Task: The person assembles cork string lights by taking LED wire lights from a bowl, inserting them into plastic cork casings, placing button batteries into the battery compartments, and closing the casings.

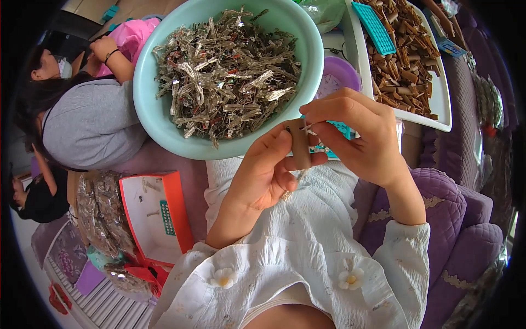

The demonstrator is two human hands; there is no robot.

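Note:
My left hand (258, 174) grips a small brown curved strip, like cardboard (299, 145), upright over my lap between thumb and fingers. Dark marks or small slots show near the strip's top. There, my right hand (364, 134) has its thumb and forefinger pinched on a thin pale bit, perhaps a thread end, too small to name. Below the strip hangs a pale, clear-looking strand (295, 183). Part of a teal tray (341, 129) with small white bits shows behind my fingers.
A mint-green basin (143, 118) heaped with silvery bundles (235, 77) stands in front. At the right are a white tray (446, 112) of brown curved pieces (405, 82), a teal ridged tray (375, 27) and a purple bowl (353, 74). Left are an orange-red box (181, 211) and another person (93, 123).

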